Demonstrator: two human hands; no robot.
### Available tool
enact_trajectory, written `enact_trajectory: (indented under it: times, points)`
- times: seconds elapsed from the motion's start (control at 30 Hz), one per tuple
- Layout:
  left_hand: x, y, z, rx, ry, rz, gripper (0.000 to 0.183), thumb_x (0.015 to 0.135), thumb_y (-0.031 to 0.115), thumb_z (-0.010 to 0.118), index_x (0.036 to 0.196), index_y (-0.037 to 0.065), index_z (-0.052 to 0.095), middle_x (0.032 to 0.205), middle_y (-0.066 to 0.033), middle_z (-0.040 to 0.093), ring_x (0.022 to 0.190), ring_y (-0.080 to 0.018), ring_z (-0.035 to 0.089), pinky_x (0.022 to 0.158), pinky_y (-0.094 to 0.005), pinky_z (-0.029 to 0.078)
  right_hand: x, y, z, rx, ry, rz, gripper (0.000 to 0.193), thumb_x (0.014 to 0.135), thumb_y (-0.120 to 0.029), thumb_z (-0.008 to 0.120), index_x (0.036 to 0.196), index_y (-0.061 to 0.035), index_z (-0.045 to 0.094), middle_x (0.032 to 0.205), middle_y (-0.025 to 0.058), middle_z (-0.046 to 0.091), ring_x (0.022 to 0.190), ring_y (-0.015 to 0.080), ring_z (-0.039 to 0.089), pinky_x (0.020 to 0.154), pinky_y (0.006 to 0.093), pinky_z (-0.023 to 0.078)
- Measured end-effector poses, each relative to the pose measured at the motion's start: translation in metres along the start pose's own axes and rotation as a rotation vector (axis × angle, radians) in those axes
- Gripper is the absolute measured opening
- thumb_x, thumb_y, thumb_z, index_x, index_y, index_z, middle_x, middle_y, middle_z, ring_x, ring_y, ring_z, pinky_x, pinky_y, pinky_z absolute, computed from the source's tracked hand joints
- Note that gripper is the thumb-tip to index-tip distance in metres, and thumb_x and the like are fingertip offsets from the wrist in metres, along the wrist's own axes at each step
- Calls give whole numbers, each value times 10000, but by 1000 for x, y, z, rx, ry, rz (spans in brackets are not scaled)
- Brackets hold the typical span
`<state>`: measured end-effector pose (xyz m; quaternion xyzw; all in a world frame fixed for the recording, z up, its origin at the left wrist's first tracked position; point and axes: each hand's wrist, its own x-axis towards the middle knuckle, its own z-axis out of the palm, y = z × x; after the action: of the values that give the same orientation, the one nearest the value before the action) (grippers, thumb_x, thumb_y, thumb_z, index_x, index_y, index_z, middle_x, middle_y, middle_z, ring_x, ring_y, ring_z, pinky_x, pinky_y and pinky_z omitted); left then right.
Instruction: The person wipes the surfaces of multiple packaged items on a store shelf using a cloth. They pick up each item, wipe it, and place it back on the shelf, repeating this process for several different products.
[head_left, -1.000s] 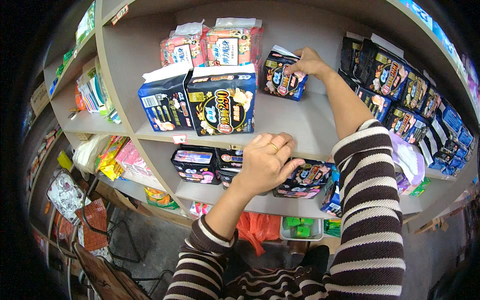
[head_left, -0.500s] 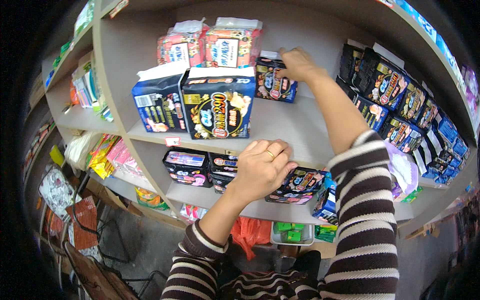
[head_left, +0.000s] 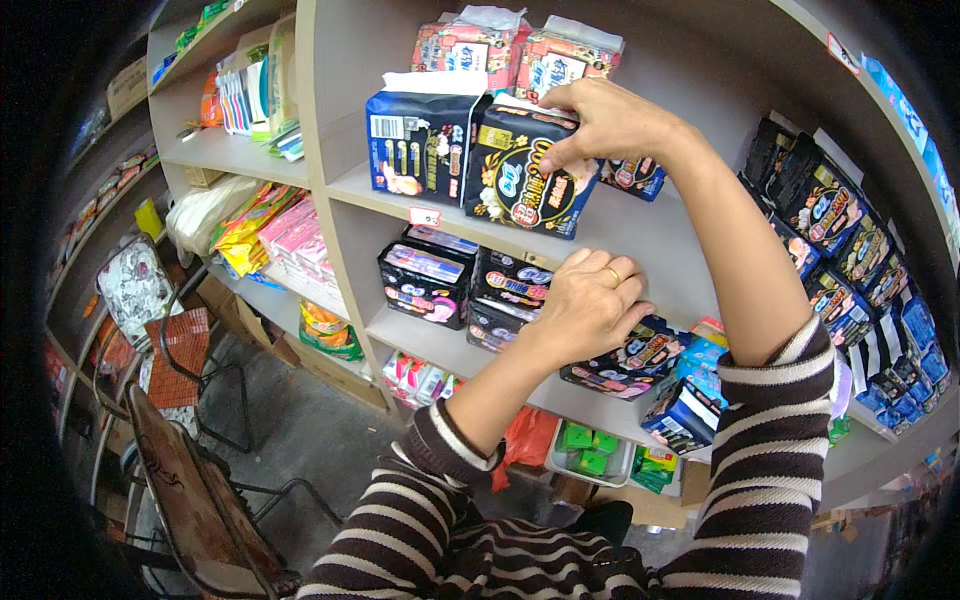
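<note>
- Head view: your right hand (head_left: 625, 125) reaches over the upper shelf (head_left: 660, 245) and grips the dark flowered pack (head_left: 522, 172) at its upper right corner, thumb flat on the printed front, fingers bent over the top edge.
- You probably hold it there because the blue-sided pack (head_left: 415, 150) stands snug against its other side, leaving that right corner the easier one to reach.
- Your left hand (head_left: 585, 305) lies palm down at the shelf's front edge with no pack in it; its fingertips are hidden, so whether it clasps the edge or only rests there doesn't show. It looks placed to steady you as you lean in.
- The dark flowered pack lies below and to the left of your right palm, slightly tilted, its lower edge close to the shelf front, above and left of your left hand.
- The pink packs (head_left: 465, 48) stand behind these two, likely set back so the front row covers them.
- Another small dark pack (head_left: 632, 178) sits just under your right wrist, partly hidden.
- Below the shelf, the black packs (head_left: 425, 285) sit left of your left hand, apart from it.
</note>
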<state>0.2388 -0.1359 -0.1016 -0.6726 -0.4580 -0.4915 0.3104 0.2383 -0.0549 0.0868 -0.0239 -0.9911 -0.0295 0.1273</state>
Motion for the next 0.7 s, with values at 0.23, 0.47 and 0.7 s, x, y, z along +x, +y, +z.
enact_trajectory:
  times: [0.23,0.47,0.7]
  points:
    - [1,-2,-2,-13,-6,11,189,699,220,709,772,70,620,866,-34,605,740,-219,545,689,-342,424,-6,1,6,81,-29,31,560,542,-198,823,996,40,599,838,160,668,737,209,638,660,318,481]
    - [-1,-2,-1,-8,-20,9,199,695,212,711,805,67,628,891,-46,605,763,-228,548,693,-349,423,-32,0,4,227,41,-41,484,578,-100,771,996,42,571,767,174,643,594,193,630,567,333,500]
    - [0,-3,1,-21,18,31,208,689,212,711,796,61,618,898,-52,601,776,-234,550,700,-354,427,-97,52,-32,164,265,124,592,586,6,750,1139,42,542,850,132,662,670,135,626,557,272,526]
